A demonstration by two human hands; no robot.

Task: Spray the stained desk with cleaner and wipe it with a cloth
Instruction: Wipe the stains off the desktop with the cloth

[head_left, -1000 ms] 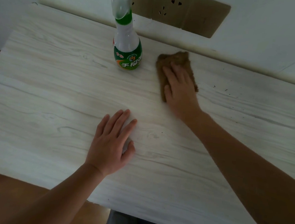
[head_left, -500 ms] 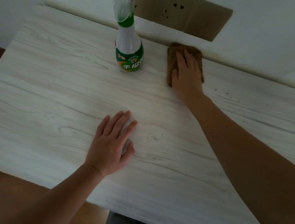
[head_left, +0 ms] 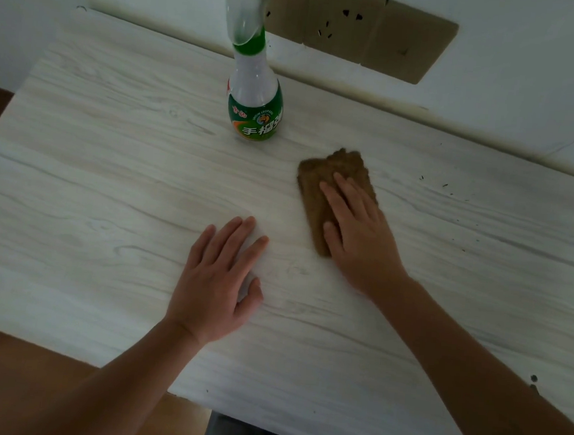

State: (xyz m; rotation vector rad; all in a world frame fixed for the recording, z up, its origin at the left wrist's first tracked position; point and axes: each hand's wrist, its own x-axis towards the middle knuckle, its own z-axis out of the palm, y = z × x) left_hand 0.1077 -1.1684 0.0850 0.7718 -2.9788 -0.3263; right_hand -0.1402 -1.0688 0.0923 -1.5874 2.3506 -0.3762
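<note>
- Near the middle of the pale wood-grain desk (head_left: 110,176) we find the brown cloth (head_left: 330,172), lying flat on the surface, well clear of the back edge.
- We see the right hand (head_left: 360,233) resting on the cloth with its fingers straight. The palm presses down and nothing is curled round the fabric, so the hand is pushing, not grasping.
- We see the left hand (head_left: 218,280) lying flat on bare desk to the left of the cloth, near it but apart. Its fingers are straight and slightly spread, and it holds nothing.
- We note the spray bottle (head_left: 254,111) standing upright toward the back of the desk, touched by neither hand, below the socket panel (head_left: 362,27) on the wall.
- We judge the step in hand to be the wiping. With the bottle set down and the cloth under pressure, the spraying appears to be finished for this patch.
- We observe dark specks (head_left: 446,186) scattered on the desk to the right of the cloth, well apart from it.
- We expect the next move to call for sliding the cloth rightward across those specks under even palm pressure, gathering them without flicking them off the edge, while the left hand braces.
</note>
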